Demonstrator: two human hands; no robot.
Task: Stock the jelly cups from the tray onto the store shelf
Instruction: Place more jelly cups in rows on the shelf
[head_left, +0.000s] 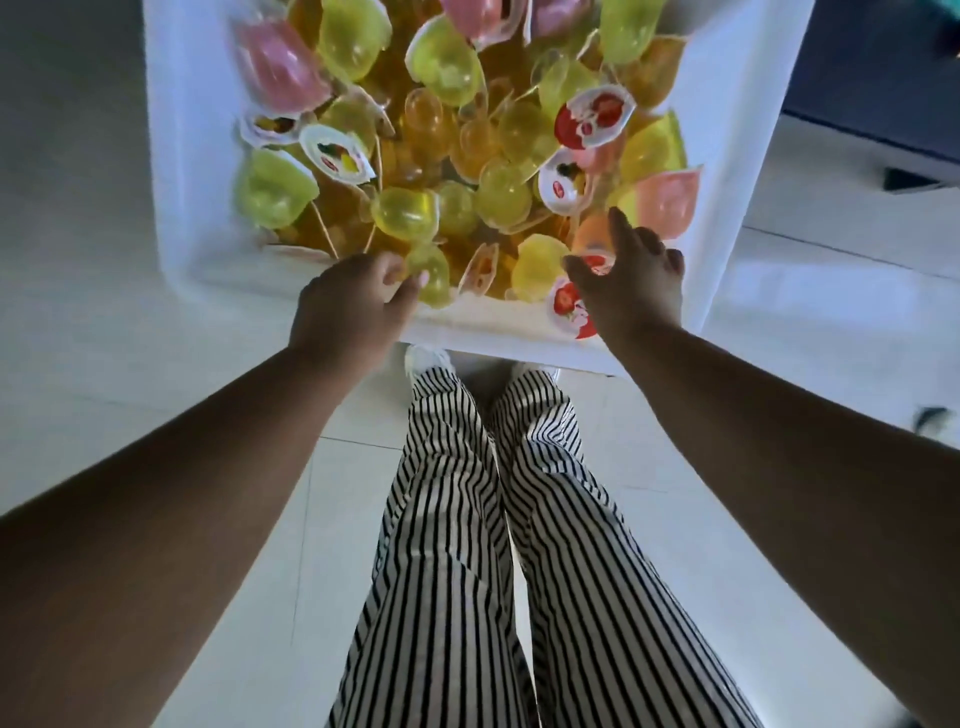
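Below, jelly cups lay heaped loose in the white tray, yellow, green and pink, some lid-up, so any cup near the front wall was within reach. Left hand pinched a yellow-green cup at the near edge, probably to lift it. Right hand, fingers spread and grasping nothing, reached over a red-lidded cup. Striped trousers and tiled floor lay beneath; no shelf was in view.

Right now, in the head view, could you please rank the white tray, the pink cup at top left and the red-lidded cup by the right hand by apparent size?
1. White tray
2. Pink cup
3. Red-lidded cup, partly hidden by the right hand
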